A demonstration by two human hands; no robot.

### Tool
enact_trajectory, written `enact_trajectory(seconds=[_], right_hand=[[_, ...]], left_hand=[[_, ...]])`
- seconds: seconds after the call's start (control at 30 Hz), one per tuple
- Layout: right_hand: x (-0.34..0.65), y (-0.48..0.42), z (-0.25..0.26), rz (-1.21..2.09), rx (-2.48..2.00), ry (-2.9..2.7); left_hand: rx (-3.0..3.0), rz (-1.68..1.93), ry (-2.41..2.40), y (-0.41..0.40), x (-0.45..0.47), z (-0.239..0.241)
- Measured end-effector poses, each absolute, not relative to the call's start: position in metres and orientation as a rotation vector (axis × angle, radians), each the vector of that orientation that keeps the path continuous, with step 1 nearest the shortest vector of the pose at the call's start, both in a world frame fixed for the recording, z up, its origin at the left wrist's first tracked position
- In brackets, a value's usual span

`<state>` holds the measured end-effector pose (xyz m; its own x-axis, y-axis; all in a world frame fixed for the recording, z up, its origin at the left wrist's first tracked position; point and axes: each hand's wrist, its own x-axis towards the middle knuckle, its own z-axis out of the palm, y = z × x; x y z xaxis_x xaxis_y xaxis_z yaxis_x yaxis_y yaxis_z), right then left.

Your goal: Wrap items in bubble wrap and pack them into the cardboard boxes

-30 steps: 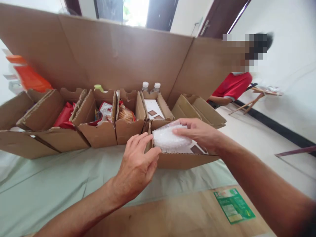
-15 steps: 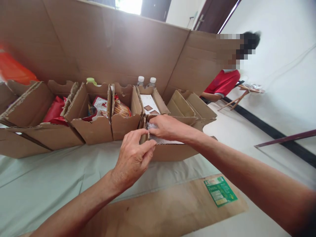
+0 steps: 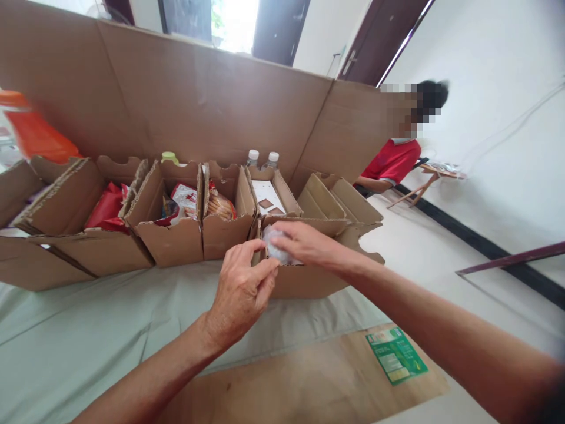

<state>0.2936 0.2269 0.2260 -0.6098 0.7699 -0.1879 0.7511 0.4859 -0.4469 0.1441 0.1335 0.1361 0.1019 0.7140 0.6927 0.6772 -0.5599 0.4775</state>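
Note:
My right hand reaches into the nearest cardboard box and its fingers curl over a white crinkly plastic packet at the box's left end. My left hand is closed with thumb and fingers pinched on the near left corner of that same box. Most of the packet is hidden under my right hand.
A row of open cardboard boxes holds red snack packets, biscuits and two water bottles. A tall cardboard wall stands behind. A green leaflet lies on a cardboard sheet. A person in a red shirt sits at right.
My right hand has pushed the white packet down and to the left inside the box, now covering most of it. My left hand closed onto the box's corner.

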Motion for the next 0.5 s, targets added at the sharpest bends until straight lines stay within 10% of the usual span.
enact_trajectory(seconds=[0.5], right_hand=[[0.256, 0.252, 0.224, 0.673, -1.408, -3.330]], left_hand=[[2.312, 1.472, 1.524, 0.131, 0.145, 0.137]])
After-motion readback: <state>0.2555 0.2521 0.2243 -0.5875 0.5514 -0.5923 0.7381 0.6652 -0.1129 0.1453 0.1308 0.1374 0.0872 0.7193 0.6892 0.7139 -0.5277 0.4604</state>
